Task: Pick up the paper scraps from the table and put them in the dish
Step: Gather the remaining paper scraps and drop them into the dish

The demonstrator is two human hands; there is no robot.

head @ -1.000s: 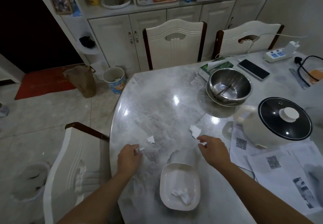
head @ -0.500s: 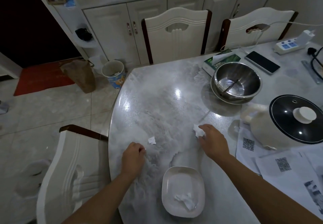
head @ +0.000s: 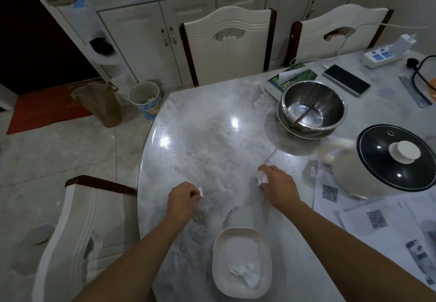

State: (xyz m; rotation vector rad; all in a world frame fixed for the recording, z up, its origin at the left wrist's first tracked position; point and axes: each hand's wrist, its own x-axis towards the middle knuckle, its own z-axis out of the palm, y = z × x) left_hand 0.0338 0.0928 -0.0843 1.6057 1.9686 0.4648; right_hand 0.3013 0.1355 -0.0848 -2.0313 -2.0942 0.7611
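The dish point(head: 241, 262) sits nearest on the counter point(head: 212, 136), one scrap point(head: 245, 275) inside it. Beyond the dish to its left, the left hand point(head: 182, 199) has its grip pinching a small scrap point(head: 201, 192). Beyond the dish to its right, the right hand point(head: 277, 185) has its grip closed around a bigger scrap point(head: 261, 177).

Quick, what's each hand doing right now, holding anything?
Left hand: closed on a small paper scrap.
Right hand: closed on a larger crumpled scrap.
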